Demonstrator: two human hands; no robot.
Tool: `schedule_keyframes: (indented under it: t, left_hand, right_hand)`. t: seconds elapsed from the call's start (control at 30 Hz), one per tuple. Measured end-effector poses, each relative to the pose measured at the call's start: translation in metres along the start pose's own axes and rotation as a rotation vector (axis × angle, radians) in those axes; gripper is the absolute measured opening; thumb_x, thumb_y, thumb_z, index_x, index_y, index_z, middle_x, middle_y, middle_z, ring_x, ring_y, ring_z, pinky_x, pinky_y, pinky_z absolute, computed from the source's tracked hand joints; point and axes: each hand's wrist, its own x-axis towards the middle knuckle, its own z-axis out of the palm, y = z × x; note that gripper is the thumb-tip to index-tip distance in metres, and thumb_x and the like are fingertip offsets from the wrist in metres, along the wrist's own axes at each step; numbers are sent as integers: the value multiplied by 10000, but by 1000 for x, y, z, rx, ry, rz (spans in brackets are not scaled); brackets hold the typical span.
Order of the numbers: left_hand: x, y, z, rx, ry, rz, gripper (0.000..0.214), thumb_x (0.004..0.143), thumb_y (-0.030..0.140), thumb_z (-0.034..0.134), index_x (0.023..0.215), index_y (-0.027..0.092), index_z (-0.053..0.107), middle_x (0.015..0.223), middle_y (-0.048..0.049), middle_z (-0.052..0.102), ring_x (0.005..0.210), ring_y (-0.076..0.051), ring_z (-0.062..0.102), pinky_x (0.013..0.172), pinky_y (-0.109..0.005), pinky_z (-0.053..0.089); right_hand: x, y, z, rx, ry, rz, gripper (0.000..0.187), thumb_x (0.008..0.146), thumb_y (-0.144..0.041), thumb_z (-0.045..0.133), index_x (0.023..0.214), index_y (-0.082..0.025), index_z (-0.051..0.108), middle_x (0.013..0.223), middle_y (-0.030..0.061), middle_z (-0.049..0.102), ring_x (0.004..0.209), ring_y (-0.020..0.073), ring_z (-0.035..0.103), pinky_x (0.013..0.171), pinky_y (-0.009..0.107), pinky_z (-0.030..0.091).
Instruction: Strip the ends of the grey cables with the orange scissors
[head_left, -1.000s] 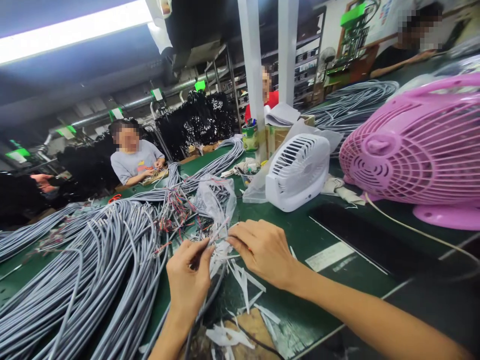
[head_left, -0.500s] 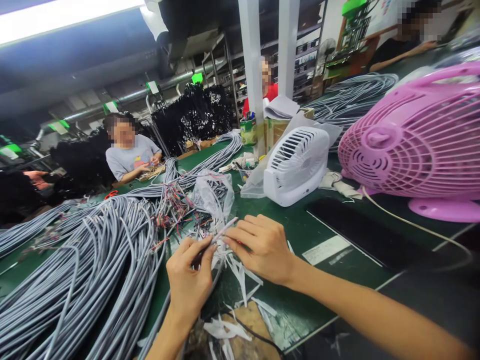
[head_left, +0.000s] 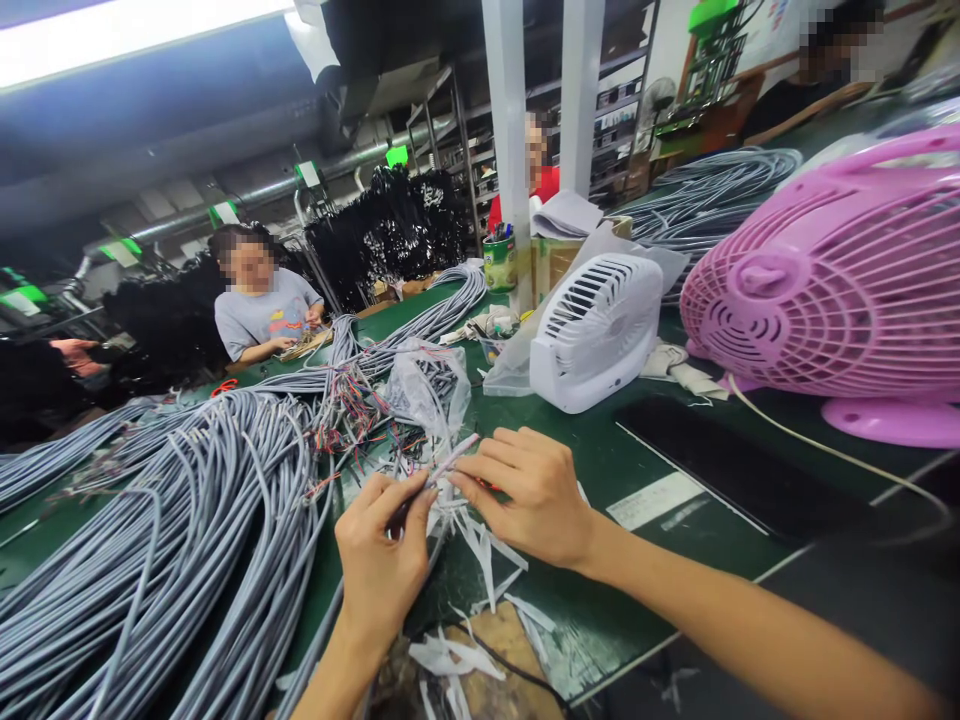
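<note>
My left hand (head_left: pixel 379 560) is closed around the end of a grey cable (head_left: pixel 409 610) that runs down toward me. My right hand (head_left: pixel 525 492) pinches a thin pale strip (head_left: pixel 454 458) at the tip of that cable, fingers pressed together. Both hands meet over the green table (head_left: pixel 600 470), just in front of a clear plastic bag (head_left: pixel 427 385) with cable ends in it. White paper strips (head_left: pixel 487 555) lie scattered under and around my hands.
A large heap of grey cables (head_left: pixel 172 540) with coloured wire ends fills the left. A white fan (head_left: pixel 596 330) and a pink fan (head_left: pixel 832 275) stand at right, with a black mat (head_left: pixel 712 460) before them. Other people sit across the table.
My right hand has drawn the pale strip up and to the right off the cable end. The view shifted slightly; my left hand has kept its place.
</note>
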Motion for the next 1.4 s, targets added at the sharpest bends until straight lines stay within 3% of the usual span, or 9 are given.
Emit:
schedule_keyframes:
  t: [0.27, 0.4, 0.57, 0.7, 0.87, 1.07, 1.17, 1.23, 1.4]
  left_hand:
    - [1, 2, 0, -6, 1, 20, 131, 755, 172, 605, 820, 179, 718, 589, -2, 588, 494, -104, 514, 481, -205, 413]
    - [0, 1, 0, -49, 1, 45, 118, 754, 178, 606, 799, 162, 714, 567, 5, 575, 470, -96, 504, 448, -196, 404]
    - [-1, 0, 1, -45, -7, 50, 126, 769, 189, 596, 798, 149, 712, 569, 0, 570, 472, -97, 505, 443, -198, 406]
    - [-2, -1, 2, -44, -6, 36, 131, 775, 199, 591, 799, 150, 709, 557, 6, 559, 461, -93, 486, 434, -198, 396]
    - [-1, 2, 0, -22, -47, 52, 155, 786, 174, 559, 846, 142, 698, 582, 0, 559, 470, -93, 489, 438, -196, 394]
    - [-1, 2, -2, 68, -31, 61, 149, 778, 158, 553, 809, 137, 697, 553, 13, 526, 431, -82, 463, 411, -187, 361]
    - [0, -3, 0, 103, -21, 48, 154, 769, 161, 550, 793, 144, 701, 549, 14, 529, 440, -90, 477, 422, -194, 371]
    - [1, -6, 1, 112, -20, 37, 162, 769, 163, 546, 791, 147, 705, 552, 11, 534, 452, -95, 479, 432, -201, 374]
    - [2, -10, 2, 37, -74, -34, 167, 773, 193, 554, 789, 166, 717, 563, 2, 550, 484, -101, 470, 465, -211, 368]
  right_hand:
    - [-3, -1, 2, 76, -38, 34, 258, 854, -220, 508, 646, -154, 646, 553, 15, 607, 538, 123, 475, 549, 261, 283]
    - [-4, -1, 6, 369, -135, 240, 269, 854, -259, 504, 653, -149, 645, 601, 27, 634, 555, 117, 529, 547, 224, 356]
    - [-2, -2, 13, 784, -287, 560, 406, 825, -446, 509, 585, -133, 601, 535, 6, 573, 493, 97, 477, 477, 204, 366]
    - [-2, -4, 18, 964, -296, 684, 449, 760, -537, 553, 580, -128, 590, 558, 12, 571, 533, 107, 499, 518, 216, 408]
    - [-6, -7, 19, 912, -245, 642, 423, 799, -502, 525, 647, -122, 633, 597, 34, 604, 570, 128, 528, 544, 229, 438]
    - [-11, -10, 15, 622, -76, 326, 368, 867, -334, 479, 596, -128, 618, 486, 8, 529, 432, 80, 395, 433, 205, 324]
    - [-11, -11, 16, 587, -55, 223, 352, 869, -303, 478, 597, -127, 615, 461, -5, 494, 419, 74, 366, 435, 209, 312]
    - [-9, -10, 16, 626, -79, 258, 363, 867, -330, 480, 596, -127, 610, 464, -7, 489, 421, 73, 359, 426, 207, 303]
    - [-2, -5, 13, 867, -149, 576, 392, 810, -453, 535, 581, -138, 571, 508, -7, 502, 464, 81, 400, 427, 195, 318]
